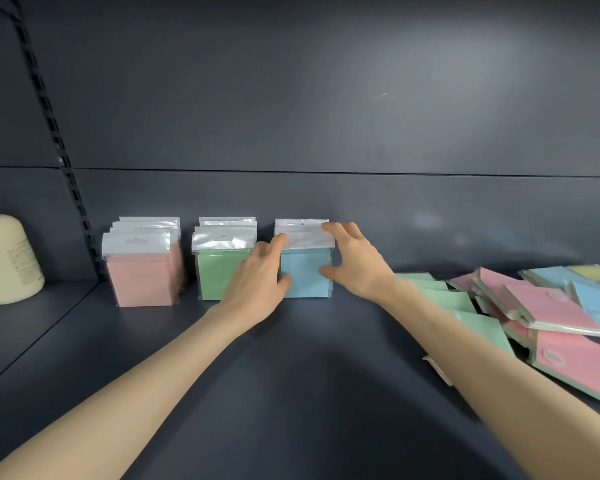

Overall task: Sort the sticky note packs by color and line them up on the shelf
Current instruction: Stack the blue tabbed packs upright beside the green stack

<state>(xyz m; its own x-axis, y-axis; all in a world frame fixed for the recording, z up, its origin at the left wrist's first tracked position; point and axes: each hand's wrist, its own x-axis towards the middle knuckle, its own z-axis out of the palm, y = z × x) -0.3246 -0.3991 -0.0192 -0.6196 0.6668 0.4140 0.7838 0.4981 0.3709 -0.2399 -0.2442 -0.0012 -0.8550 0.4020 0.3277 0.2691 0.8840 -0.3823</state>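
Three upright rows of sticky note packs stand against the back wall of the dark shelf (291, 375): pink packs (141, 282) at left, green packs (217, 273) in the middle, blue packs (305, 273) at right. My left hand (257, 277) grips the left edge of the front blue pack, partly covering the green row. My right hand (355, 261) holds the same pack's right edge, fingers on its clear top flap. A loose heap of unsorted packs (551, 313) in pink, green, blue and yellow lies flat at the right.
A cream bottle (6, 258) stands at the far left beyond a slotted shelf upright (66, 174). The heap on the right reaches the shelf's front edge near my right forearm.
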